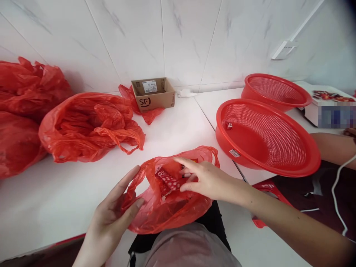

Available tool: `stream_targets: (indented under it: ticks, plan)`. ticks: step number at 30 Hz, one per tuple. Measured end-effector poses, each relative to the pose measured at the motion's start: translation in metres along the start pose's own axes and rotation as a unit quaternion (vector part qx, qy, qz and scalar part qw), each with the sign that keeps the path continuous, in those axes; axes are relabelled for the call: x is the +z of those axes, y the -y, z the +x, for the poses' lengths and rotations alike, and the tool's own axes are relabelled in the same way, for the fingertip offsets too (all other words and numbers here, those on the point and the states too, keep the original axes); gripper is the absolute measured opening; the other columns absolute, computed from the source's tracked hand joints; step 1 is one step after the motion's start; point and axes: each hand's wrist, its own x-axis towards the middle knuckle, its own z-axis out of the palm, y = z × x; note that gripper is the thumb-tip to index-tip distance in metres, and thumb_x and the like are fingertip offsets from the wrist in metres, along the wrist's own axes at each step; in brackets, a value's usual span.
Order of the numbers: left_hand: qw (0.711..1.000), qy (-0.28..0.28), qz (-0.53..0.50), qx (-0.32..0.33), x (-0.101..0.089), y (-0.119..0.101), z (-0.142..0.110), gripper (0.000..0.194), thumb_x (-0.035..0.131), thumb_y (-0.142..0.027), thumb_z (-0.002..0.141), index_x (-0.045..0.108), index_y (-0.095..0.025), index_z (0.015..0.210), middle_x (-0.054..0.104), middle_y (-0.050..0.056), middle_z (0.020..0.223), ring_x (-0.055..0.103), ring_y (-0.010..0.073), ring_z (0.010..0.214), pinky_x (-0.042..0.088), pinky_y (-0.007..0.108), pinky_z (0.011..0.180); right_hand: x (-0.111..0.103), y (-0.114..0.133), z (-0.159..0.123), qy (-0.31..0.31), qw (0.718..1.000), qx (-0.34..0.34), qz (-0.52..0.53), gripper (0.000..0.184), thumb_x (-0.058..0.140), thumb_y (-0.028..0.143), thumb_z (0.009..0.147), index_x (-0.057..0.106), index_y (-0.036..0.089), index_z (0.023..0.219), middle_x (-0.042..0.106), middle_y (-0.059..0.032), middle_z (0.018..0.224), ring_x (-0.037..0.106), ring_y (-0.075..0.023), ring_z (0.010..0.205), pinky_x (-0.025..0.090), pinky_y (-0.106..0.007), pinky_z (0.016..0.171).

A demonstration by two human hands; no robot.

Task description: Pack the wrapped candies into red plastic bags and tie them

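Observation:
A red plastic bag lies open at the table's front edge. My left hand grips its left side, with the thumb in front and the fingers behind the film. Inside the bag are small red wrapped packets, one of them a dotted red-and-white packet. My right hand reaches into the bag mouth from the right. Its thumb and index finger are apart beside the dotted packet, and I see nothing held between them. The lower contents of the bag are hidden by the film and my right hand.
Full red bags stand at the left. An open cardboard box sits by the wall near a crumpled white tissue. Two red mesh baskets are on the right, the nearer holding a small packet. Another person's arm is beyond them.

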Motion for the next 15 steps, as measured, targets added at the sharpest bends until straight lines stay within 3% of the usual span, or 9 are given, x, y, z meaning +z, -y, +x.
stream_targets:
  ticks: [2,5,7,10,13,15]
  plan:
    - [1.000,-0.004,0.010,0.003,-0.001,0.000,0.001,0.061,0.069,-0.041,0.080,0.053,-0.034,0.138,0.050,-0.002,0.147,0.043,0.0238,0.137,0.041,0.027,0.108,-0.011,0.002,-0.002,-0.027,0.999,0.028,0.019,0.058,0.063,0.039,0.086,0.046,0.034,0.142,0.068,-0.0060,0.122,0.066,-0.0243,0.108,0.052,-0.040,0.092]
    - [1.000,-0.010,0.008,0.008,-0.001,0.001,0.002,0.060,0.068,-0.040,0.080,0.053,-0.031,0.138,0.051,0.000,0.146,0.043,0.0243,0.137,0.044,0.026,0.105,-0.044,-0.002,-0.005,-0.145,0.989,0.017,0.015,0.030,0.060,0.039,0.088,0.063,0.033,0.117,0.070,-0.0018,0.114,0.068,-0.0210,0.099,0.055,-0.036,0.086]
    - [1.000,-0.009,0.000,0.009,0.000,0.002,0.002,0.060,0.068,-0.040,0.081,0.052,-0.030,0.138,0.051,0.000,0.146,0.042,0.0232,0.138,0.047,0.022,0.100,-0.074,-0.017,-0.003,-0.247,0.969,0.023,-0.023,0.025,0.058,0.043,0.089,0.065,0.030,0.110,0.071,-0.0027,0.110,0.068,-0.0214,0.098,0.055,-0.035,0.085]
    - [1.000,-0.009,-0.004,0.002,0.002,0.001,0.002,0.059,0.068,-0.042,0.081,0.054,-0.031,0.137,0.051,-0.002,0.146,0.043,0.0223,0.137,0.046,0.020,0.101,-0.124,-0.058,0.009,-0.354,0.922,0.089,-0.131,0.029,0.051,0.043,0.092,0.063,0.027,0.114,0.068,-0.0062,0.115,0.065,-0.0235,0.105,0.052,-0.038,0.091]
    - [1.000,-0.024,-0.003,0.000,0.002,0.002,0.002,0.059,0.069,-0.046,0.079,0.054,-0.036,0.135,0.051,-0.005,0.146,0.045,0.0205,0.135,0.043,0.016,0.102,-0.163,-0.104,0.024,-0.316,0.903,0.207,-0.206,0.039,0.061,0.039,0.086,0.060,0.021,0.121,0.065,-0.0133,0.120,0.061,-0.0323,0.113,0.048,-0.048,0.095]
    - [0.999,-0.037,-0.008,-0.001,0.000,0.005,0.004,0.061,0.070,-0.049,0.078,0.053,-0.040,0.136,0.051,-0.007,0.146,0.049,0.0195,0.131,0.047,0.012,0.095,-0.176,-0.125,0.029,-0.255,0.912,0.250,-0.200,0.054,0.071,0.036,0.077,0.057,0.018,0.127,0.063,-0.0179,0.124,0.060,-0.0368,0.114,0.048,-0.052,0.093]
